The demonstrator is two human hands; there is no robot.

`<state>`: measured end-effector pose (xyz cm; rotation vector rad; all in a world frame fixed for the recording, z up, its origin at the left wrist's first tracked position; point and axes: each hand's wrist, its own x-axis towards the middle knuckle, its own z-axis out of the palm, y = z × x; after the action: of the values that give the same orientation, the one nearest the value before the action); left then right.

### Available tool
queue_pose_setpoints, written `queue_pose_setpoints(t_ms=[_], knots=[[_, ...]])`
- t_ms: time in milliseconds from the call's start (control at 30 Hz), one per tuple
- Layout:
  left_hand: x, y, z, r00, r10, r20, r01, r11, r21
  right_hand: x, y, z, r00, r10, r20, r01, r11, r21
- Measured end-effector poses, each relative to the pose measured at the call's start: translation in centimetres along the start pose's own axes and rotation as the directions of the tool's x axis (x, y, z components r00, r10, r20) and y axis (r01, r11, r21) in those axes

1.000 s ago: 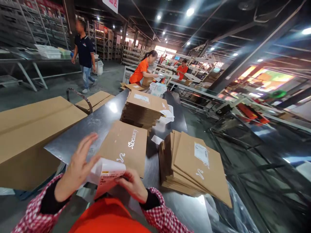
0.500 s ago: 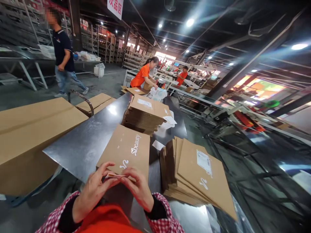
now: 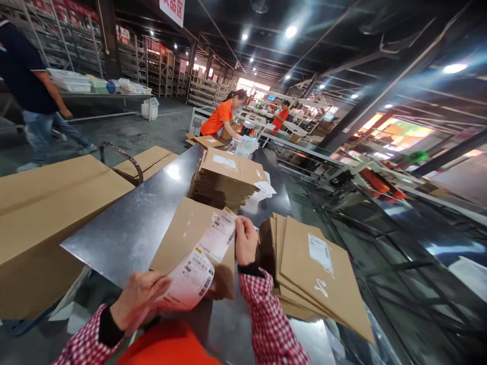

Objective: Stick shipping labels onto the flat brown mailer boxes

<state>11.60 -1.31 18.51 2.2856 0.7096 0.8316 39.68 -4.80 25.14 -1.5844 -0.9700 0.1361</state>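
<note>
A strip of printed white labels stretches between my two hands, over a flat brown carton on the metal table. My left hand is closed on the strip's lower left end. My right hand pinches its upper right end beside the carton's edge. White lettering on the carton is mostly covered by the labels. To the right of my right hand stands a pile of flat cartons; the top one bears a label.
Another carton stack lies farther up the metal table. A large brown box stands at the left. One person is at far left; another in orange leans over the table's far end.
My hands have moved apart, the right one up and to the right, and the folded paper between them is now spread out as a label strip. The person at left has moved further left.
</note>
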Motion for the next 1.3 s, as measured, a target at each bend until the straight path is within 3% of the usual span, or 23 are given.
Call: queue_pose_setpoints(t_ms=[100, 200, 333, 467, 500, 533, 633, 667, 700, 767, 833, 900, 933, 1033, 1133, 1200, 1300], knots=[[-0.3, -1.0, 0.7, 0.989, 0.148, 0.008, -0.148, 0.985, 0.085, 4.9, 3.0, 1.3, 0.975, 0.066, 0.212, -0.056, 0.997, -0.052], [0.2, -1.2, 1.9, 0.976, 0.219, 0.019, -0.220, 0.971, 0.089, 6.4, 5.5, 3.4, 0.903, 0.136, 0.407, -0.042, 0.972, -0.232], [0.9, -1.8, 3.3, 0.990, 0.136, 0.047, -0.137, 0.990, 0.015, 6.0, 6.2, 4.4, 0.843, 0.132, 0.522, 0.186, 0.838, -0.513], [0.8, -2.7, 3.8, 0.992, 0.085, 0.090, -0.080, 0.995, -0.057, 4.7, 5.2, 4.8, 0.902, 0.114, 0.417, 0.269, 0.606, -0.749], [0.8, -2.9, 3.9, 0.992, 0.085, 0.088, -0.079, 0.995, -0.068, 4.2, 5.1, 5.3, 0.899, 0.099, 0.427, 0.303, 0.565, -0.767], [0.8, -2.9, 4.0, 0.993, 0.091, 0.081, -0.085, 0.994, -0.075, 3.6, 5.1, 5.9, 0.874, 0.084, 0.479, 0.362, 0.546, -0.756], [0.9, -2.8, 3.9, 0.994, 0.088, 0.060, -0.084, 0.994, -0.071, 2.7, 5.7, 8.0, 0.729, 0.052, 0.683, 0.536, 0.576, -0.617], [0.9, -2.6, 3.9, 0.995, 0.078, 0.069, -0.074, 0.995, -0.068, 2.9, 6.0, 8.2, 0.714, 0.065, 0.697, 0.538, 0.586, -0.606], [1.0, -2.5, 3.7, 0.994, 0.065, 0.088, -0.059, 0.996, -0.067, 3.4, 6.4, 8.2, 0.732, 0.097, 0.675, 0.505, 0.588, -0.632], [0.8, -2.5, 3.3, 0.992, 0.036, 0.120, -0.029, 0.998, -0.058, 4.8, 7.2, 6.8, 0.822, 0.208, 0.530, 0.329, 0.587, -0.740], [0.2, -3.1, 3.0, 0.998, 0.001, 0.061, -0.001, 1.000, 0.003, 5.8, 8.1, 4.2, 0.890, 0.328, 0.317, 0.062, 0.602, -0.796], [-0.6, -4.3, 2.9, 0.997, -0.045, -0.064, 0.052, 0.992, 0.114, 5.3, 8.7, 1.2, 0.896, 0.411, 0.168, -0.142, 0.624, -0.769], [-1.1, -4.9, 3.1, 0.991, -0.055, -0.118, 0.074, 0.983, 0.165, 4.4, 8.9, -0.1, 0.887, 0.437, 0.149, -0.190, 0.639, -0.745], [-2.3, -6.3, 4.1, 0.989, -0.034, -0.141, 0.068, 0.969, 0.238, 0.2, 8.7, -2.7, 0.863, 0.445, 0.240, -0.177, 0.711, -0.681], [-3.0, -6.2, 5.3, 0.988, -0.027, -0.153, 0.064, 0.969, 0.239, -3.5, 7.4, -3.7, 0.871, 0.385, 0.305, -0.159, 0.808, -0.568], [-2.9, -5.1, 5.5, 0.985, -0.045, -0.164, 0.077, 0.977, 0.199, -4.3, 6.3, -4.6, 0.898, 0.326, 0.294, -0.181, 0.885, -0.429], [-2.0, -2.5, 4.7, 0.999, -0.047, -0.017, 0.048, 0.998, 0.041, -2.9, 5.1, -8.5, 0.940, 0.238, 0.246, -0.209, 0.968, -0.138]])
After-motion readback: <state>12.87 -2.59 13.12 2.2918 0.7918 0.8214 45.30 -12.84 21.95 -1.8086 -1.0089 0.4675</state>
